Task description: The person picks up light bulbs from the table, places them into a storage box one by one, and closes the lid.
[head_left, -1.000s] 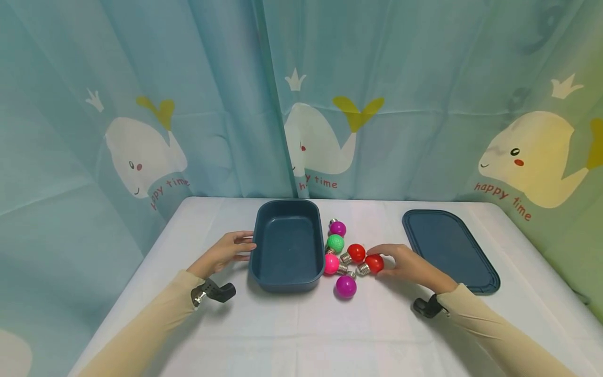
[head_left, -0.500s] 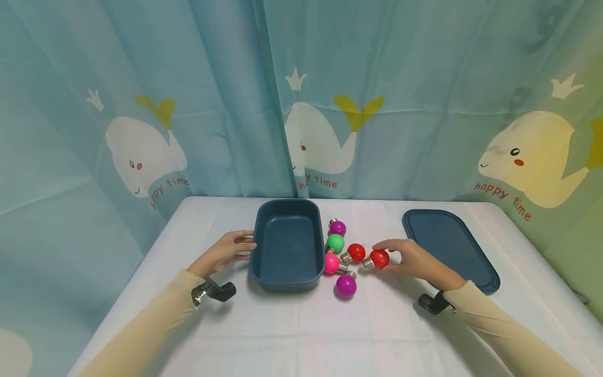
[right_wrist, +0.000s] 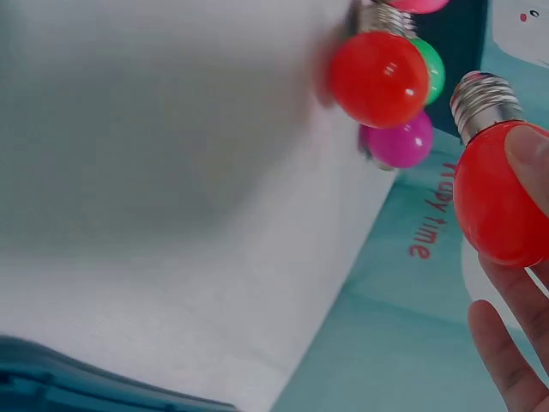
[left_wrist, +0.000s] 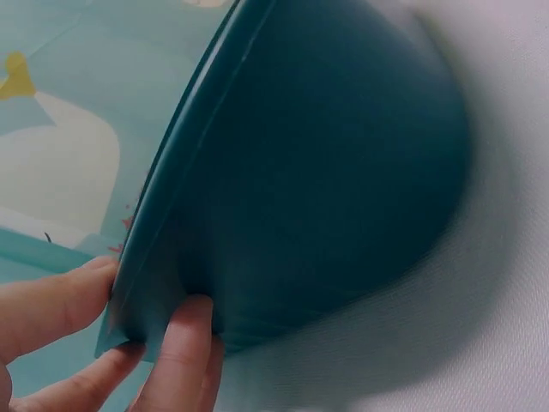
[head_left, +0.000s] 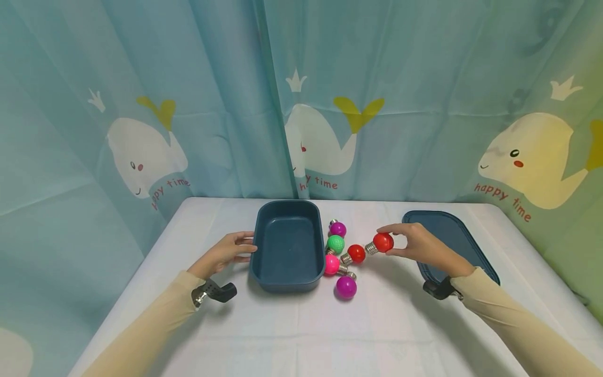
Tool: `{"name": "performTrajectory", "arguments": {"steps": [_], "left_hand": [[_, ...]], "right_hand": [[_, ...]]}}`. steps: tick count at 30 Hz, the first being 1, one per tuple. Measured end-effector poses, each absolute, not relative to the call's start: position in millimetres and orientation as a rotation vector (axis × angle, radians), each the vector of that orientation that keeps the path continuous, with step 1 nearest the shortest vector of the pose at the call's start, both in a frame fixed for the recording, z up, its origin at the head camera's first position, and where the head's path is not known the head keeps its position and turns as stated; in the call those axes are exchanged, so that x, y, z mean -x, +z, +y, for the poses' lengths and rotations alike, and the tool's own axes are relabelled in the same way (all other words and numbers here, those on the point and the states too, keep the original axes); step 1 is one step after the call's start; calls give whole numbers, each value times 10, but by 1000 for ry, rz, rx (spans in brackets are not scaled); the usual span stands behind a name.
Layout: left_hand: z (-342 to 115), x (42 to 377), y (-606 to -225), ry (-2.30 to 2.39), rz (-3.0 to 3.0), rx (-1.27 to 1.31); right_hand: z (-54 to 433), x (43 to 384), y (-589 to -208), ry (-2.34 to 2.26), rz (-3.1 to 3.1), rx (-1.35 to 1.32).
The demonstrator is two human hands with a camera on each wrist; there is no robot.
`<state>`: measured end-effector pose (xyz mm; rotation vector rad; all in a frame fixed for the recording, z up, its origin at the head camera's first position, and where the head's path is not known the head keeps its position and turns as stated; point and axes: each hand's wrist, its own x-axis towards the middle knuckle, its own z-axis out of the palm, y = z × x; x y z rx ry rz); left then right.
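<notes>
Pinching a red light bulb (head_left: 383, 242), the right hand (head_left: 424, 248) points its screw base (head_left: 371, 248) left toward the dark-blue box (head_left: 287, 287); the left hand (head_left: 227, 251), loosely extended, touches its near side.

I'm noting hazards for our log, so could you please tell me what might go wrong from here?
The right hand pinches a red light bulb by its smooth, rounded end, so it might slip and drop. The nearer purple bulb could roll if nudged. If the left hand pushes the dark blue bin, that might slide into the pink bulb beside it.
</notes>
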<state>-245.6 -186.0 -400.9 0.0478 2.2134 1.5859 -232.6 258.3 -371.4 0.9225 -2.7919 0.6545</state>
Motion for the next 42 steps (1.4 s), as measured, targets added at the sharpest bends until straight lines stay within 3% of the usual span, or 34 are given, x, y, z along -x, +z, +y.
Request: {"name": "performTrajectory", "arguments": {"steps": [19, 42], "left_hand": [[-1871, 2425, -4008, 1604, 2188, -83], [-1867, 2424, -4026, 1615, 2203, -34]], "right_hand": [[2315, 2567, -3238, 694, -2725, -953], [1659, 2995, -3088, 1068, -2780, -1029]]}}
